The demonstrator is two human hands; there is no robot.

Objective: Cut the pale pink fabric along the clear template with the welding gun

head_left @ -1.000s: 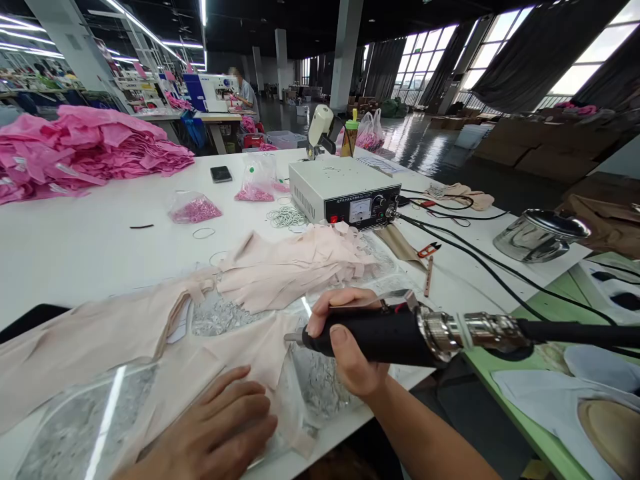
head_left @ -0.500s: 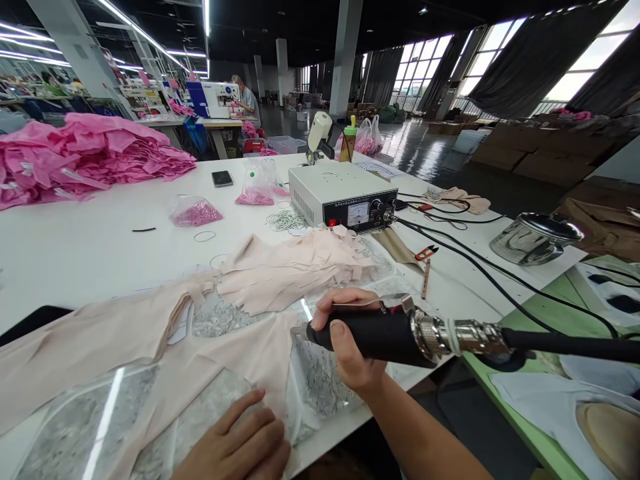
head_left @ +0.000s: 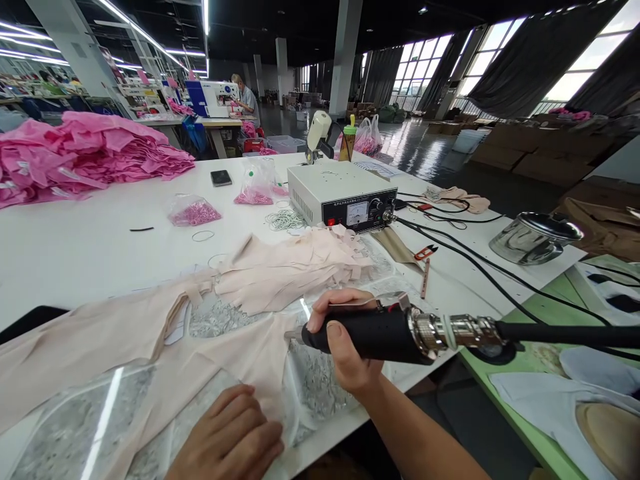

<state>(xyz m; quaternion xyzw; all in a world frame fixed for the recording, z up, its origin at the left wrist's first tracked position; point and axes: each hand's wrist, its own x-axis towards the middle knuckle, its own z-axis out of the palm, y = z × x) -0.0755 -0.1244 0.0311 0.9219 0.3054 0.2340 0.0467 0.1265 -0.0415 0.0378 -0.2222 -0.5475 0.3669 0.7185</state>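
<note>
Tool (head_left: 373, 333): snug in our right hand (head_left: 356, 373), apparently working the cloth (head_left: 253, 353).
Cloth: nearer us than the box (head_left: 333, 190).
Left hand (head_left: 234, 437): curled, grip unclear.
Cloth edge (head_left: 283, 363): next, probably needs steady guiding.

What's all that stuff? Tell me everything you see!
Table: 1, white, in front
Cloth: many pieces, pale pink, front and middle
Box: 1, cream and black, back middle
Bottle: 1, green lid, behind box
Phone: 1, dark, back left
Bags: at least 3, clear with pink contents, back
Bands: many, pale green, before box
Pile: 1, bright pink, back left
Snips: 1, orange and black, right of cloth
Pot: 1, silver, right edge
Cables: several, black, right side
Sewing machine: 1 close, blue and white, beyond table
Person: 1, grey top, at sewing machine
Bench: 1, green, lower right
Windows: several, bright, back right
Tool: 1, black, front middle
Left hand: 1, bare, by cloth
Right hand: 1, bare, round tool
</note>
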